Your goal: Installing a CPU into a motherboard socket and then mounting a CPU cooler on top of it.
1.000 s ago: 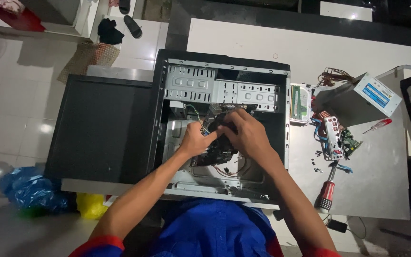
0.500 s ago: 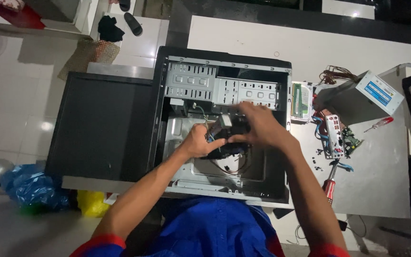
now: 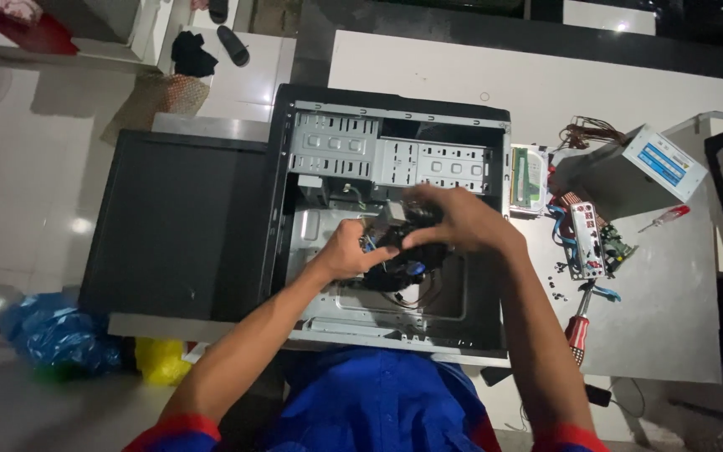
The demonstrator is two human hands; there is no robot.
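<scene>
Inside the open computer case (image 3: 395,134) on the worktop (image 3: 663,318), the left hand (image 3: 346,249) and right hand (image 3: 453,219) both grasp a black fan (image 3: 399,264) near its middle.

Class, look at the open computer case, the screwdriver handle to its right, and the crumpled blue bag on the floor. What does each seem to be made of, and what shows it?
Computer case: probably bare sheet metal, dull grey, with punched slots.
Screwdriver handle: likely red plastic, slightly glossy.
Blue bag: apparently thin plastic film, creased and shiny.
</scene>
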